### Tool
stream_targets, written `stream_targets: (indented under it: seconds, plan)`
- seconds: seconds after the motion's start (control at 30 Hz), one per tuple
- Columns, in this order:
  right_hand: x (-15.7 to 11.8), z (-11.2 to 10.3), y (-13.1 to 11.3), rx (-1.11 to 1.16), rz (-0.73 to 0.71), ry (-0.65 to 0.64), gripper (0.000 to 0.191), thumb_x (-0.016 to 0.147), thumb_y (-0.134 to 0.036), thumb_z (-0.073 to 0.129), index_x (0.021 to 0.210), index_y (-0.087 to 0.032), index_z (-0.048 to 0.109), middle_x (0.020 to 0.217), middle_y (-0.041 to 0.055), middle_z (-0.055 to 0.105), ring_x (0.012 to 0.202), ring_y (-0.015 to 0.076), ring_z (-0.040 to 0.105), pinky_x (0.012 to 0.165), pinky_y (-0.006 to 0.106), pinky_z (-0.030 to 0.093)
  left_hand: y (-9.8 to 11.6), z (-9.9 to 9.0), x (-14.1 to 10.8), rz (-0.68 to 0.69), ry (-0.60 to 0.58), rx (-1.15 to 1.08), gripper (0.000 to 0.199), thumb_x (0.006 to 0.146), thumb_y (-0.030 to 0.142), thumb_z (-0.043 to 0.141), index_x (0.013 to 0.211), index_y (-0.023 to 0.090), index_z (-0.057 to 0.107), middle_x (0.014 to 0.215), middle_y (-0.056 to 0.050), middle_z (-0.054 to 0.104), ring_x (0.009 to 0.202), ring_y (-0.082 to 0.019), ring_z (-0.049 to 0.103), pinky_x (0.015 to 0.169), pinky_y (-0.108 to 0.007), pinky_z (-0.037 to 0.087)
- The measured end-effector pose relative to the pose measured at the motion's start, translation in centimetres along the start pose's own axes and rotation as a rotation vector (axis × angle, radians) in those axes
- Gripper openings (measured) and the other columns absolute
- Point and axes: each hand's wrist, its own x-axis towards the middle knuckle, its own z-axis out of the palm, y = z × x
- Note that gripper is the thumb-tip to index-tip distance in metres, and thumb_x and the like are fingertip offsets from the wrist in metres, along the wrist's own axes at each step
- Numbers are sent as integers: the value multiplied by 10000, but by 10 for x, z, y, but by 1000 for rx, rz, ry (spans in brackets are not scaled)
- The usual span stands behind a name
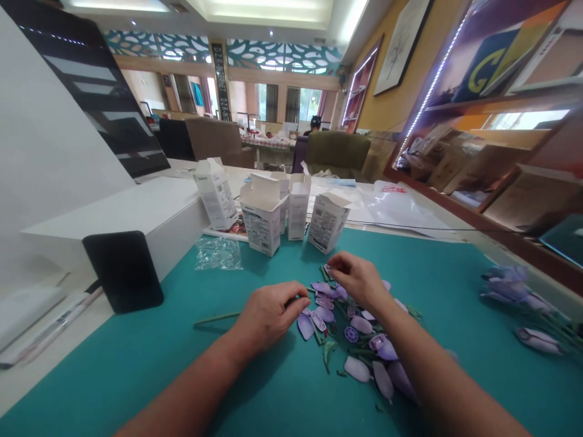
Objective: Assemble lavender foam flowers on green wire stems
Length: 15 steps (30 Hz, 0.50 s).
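Petals of lilac colour lie in a loose heap near the middle of the teal mat, mixed with green leaves and small purple rings. The two hands are close together above this heap, but they do not touch each other. The left hand closes its fingers around the end of a green stem, which reaches out to the left across the mat. The right hand pinches a small piece at the far side of the heap; it is too small to tell exactly what it is.

Much work seems left, because most petals lie separate and are not on any stem. Some part seems done: near the right edge of the mat lies a bunch of purple flowers on stems, with a single bud just beside it. Beyond the far edge of the mat stand four open white cartons, and a clear plastic bag lies just in front of them.
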Motion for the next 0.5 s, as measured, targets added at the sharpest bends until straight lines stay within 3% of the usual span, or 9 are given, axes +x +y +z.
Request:
stream_targets:
  seconds: [0.1, 0.17, 0.3, 0.5]
  plan:
    - [-27, 2, -9, 542, 15, 65, 218, 716, -326, 609, 866, -181, 671, 758, 27, 693, 697, 159, 622, 648, 270, 479, 2, 4, -1, 13, -17, 26, 172, 891, 284, 493, 850, 204, 639, 793, 12, 668, 707, -134, 579, 618, -217, 379]
    - [-41, 4, -15, 764, 76, 64, 234, 659, -355, 666, 808, -175, 681, 715, 26, 683, 660, 161, 610, 609, 276, 479, 4, 6, -1, 28, -20, 38, 168, 895, 285, 497, 856, 201, 638, 799, 10, 669, 713, -134, 583, 624, -217, 380]
    - [-58, 5, -27, 926, 151, 96, 230, 595, -342, 739, 738, -174, 676, 662, 12, 658, 621, 145, 582, 573, 256, 464, 8, 8, -4, 72, -14, 52, 162, 898, 274, 503, 864, 192, 638, 827, 2, 678, 735, -135, 596, 642, -218, 387]
    - [-73, 9, -34, 917, 70, 127, 205, 676, -332, 726, 808, -185, 677, 698, 14, 649, 644, 144, 571, 573, 249, 461, 12, 9, -7, 102, 9, 49, 187, 908, 296, 489, 892, 198, 648, 863, -7, 694, 765, -141, 614, 659, -220, 411]
